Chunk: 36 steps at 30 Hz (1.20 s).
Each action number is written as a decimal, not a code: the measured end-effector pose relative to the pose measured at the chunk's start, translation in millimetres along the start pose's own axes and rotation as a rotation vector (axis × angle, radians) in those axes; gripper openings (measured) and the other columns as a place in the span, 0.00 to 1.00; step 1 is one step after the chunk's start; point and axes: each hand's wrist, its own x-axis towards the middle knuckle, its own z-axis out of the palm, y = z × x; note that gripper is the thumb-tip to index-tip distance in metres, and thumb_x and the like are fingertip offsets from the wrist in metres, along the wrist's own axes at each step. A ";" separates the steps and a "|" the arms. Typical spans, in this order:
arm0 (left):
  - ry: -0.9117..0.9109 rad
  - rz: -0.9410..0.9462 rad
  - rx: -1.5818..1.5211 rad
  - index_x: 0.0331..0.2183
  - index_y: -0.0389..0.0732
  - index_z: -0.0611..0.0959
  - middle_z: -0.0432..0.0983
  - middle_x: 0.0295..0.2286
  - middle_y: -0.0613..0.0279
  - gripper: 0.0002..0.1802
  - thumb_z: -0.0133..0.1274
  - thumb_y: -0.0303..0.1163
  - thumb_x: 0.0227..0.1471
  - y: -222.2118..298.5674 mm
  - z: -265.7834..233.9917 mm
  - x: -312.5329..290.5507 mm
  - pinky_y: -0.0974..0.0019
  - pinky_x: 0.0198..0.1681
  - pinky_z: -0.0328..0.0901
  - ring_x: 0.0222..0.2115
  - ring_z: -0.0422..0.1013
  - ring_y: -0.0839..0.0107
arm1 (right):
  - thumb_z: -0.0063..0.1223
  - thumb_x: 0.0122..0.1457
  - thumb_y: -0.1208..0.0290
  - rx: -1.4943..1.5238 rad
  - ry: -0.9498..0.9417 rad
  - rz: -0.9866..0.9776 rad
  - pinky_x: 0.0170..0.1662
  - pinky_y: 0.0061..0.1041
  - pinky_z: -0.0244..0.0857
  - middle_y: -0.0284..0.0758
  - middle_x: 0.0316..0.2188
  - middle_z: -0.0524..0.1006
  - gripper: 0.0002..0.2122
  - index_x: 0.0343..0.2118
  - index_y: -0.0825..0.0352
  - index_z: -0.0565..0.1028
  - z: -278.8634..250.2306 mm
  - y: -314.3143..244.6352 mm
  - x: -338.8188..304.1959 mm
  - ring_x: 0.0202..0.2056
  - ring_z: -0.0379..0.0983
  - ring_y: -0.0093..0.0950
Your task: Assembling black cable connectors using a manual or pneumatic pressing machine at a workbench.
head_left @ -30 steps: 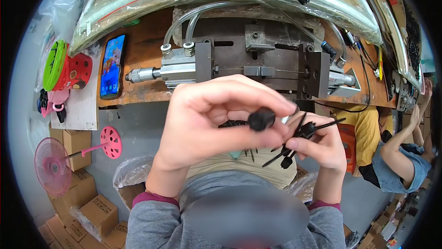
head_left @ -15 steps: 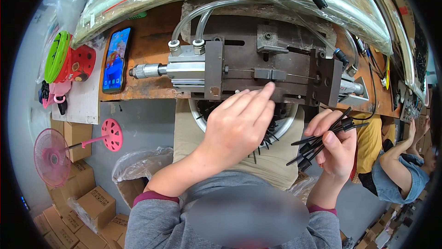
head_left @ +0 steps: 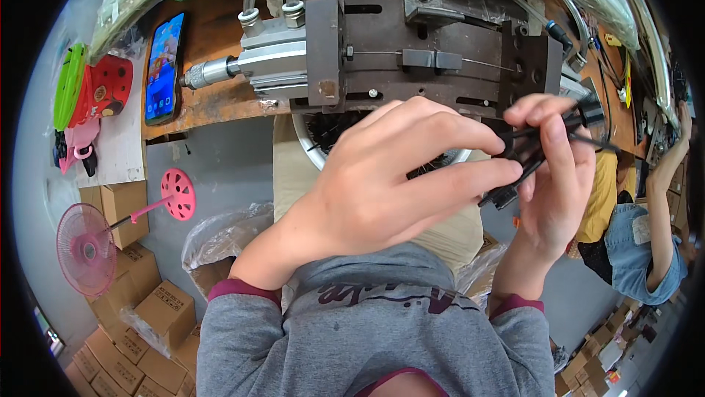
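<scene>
1. Half a second ago my left hand (head_left: pixel 411 177) had its fingertips by the dark metal machine (head_left: pixel 382 81); now it has swung across to my right hand (head_left: pixel 554 169), which has kept its bunch of black parts (head_left: pixel 525 149).
2. My right fingers and thumb are closed round that bunch, to the right of my lap, just in front of the machine's right end. My left thumb and index finger reach its left ends; I can't tell whether they pinch one or only touch.
3. The bowl (head_left: pixel 302 143) on my lap, pale-rimmed, has more dark pieces (head_left: pixel 323 129) inside, partly hidden under my left hand. A box lined with clear plastic (head_left: pixel 213 235) stands on the floor to my left; its contents don't show clearly. On the bench's left sits a red bucket (head_left: pixel 110 85).
4. Most of the bunch runs slantwise, lower left to upper right. One thick cap points up and right, another down and left; a thin rod sticks out rightward.
5. Dark lettering crosses my grey sweatshirt (head_left: pixel 389 331), and the cardboard boxes (head_left: pixel 165 309) carry dark print.
</scene>
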 end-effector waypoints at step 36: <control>-0.025 -0.240 0.566 0.30 0.39 0.83 0.78 0.44 0.58 0.14 0.66 0.28 0.35 6.7 8.6 -16.5 0.72 0.28 0.69 0.27 0.76 0.70 | 0.52 0.61 0.75 -0.214 0.178 -0.415 0.28 0.13 0.63 0.41 0.31 0.77 0.12 0.45 0.76 0.73 -6.7 -0.2 15.7 0.25 0.71 0.19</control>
